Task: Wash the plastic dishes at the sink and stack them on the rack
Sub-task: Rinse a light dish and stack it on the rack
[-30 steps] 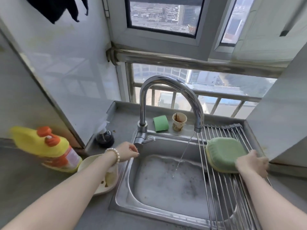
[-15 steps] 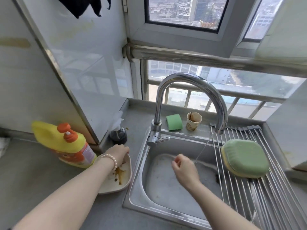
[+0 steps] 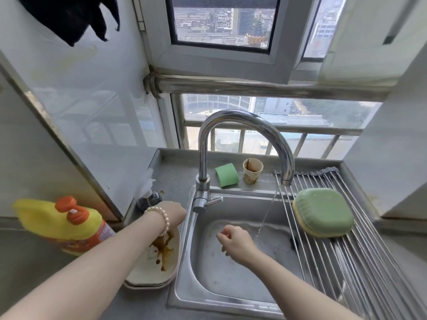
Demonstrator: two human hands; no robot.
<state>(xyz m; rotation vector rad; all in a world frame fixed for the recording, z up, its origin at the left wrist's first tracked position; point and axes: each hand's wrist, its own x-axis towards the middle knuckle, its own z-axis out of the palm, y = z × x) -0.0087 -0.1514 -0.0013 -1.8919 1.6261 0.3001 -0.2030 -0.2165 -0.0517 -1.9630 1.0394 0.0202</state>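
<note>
I see the dirty cream dish (image 3: pixel 147 269), smeared with brown sauce, lying on the tabletop (image 3: pixel 27 262) just left of the sink (image 3: pixel 184 285), seemingly stacked on a second dish. My left hand (image 3: pixel 172 212) reaches down over its far rim; the fingers are hidden behind the wrist, so I cannot tell whether they grip the dish or only touch it. A pearl bracelet (image 3: pixel 161 218) sits on that wrist. My right hand (image 3: pixel 235 242) hangs over the sink basin with fingers loosely curled, holding nothing, just beside the thin stream of water (image 3: pixel 268 213) falling from the faucet (image 3: pixel 242 125). On the roll-up rack (image 3: pixel 346 262) across the sink's right side, a green dish (image 3: pixel 323 212) lies upside down on a yellow one. Behind the faucet stand a green sponge (image 3: pixel 227 174) and a stained paper cup (image 3: pixel 252 170). At the far left, a yellow bottle (image 3: pixel 60 225) with an orange cap.
</note>
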